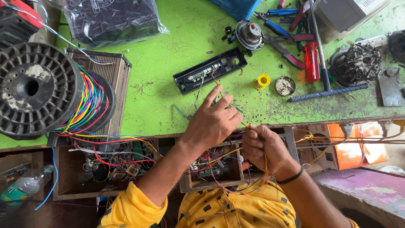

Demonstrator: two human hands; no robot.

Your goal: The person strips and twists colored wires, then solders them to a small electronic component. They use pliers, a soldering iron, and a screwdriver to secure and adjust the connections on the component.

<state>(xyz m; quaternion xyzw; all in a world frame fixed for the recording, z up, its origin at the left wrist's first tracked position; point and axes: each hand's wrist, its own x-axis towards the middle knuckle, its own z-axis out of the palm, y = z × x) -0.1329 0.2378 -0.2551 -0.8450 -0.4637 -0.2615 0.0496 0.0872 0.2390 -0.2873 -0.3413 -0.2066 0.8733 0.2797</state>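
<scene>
Wires, thin and many-coloured (219, 95), run from the black oblong panel (211, 69) lying on the green bench (168, 55) just beyond the fingertips, down to both hands at the bench's near edge. The left hand (213, 120) is spread over the bundle, its forefinger lifted and the other fingers bent onto the strands, seemingly sorting or pinning them. The right hand (261, 145) is clenched, pinching a yellowish strand (246, 125) between thumb and forefinger right beside the left hand, with red and yellow leads looping below its wrist.

To do this well, I judge the left hand should keep the bundle pressed flat, so only the chosen strand comes free, while the right draws gently along the wire's own line; a sideways tug could drag the light panel or strain its joints. Past the right hand, near the panel's end, stand a small yellow solder reel (262, 81) and a round tin (285, 85). Left of the left hand sits a big spool of coloured wire (38, 90).
</scene>
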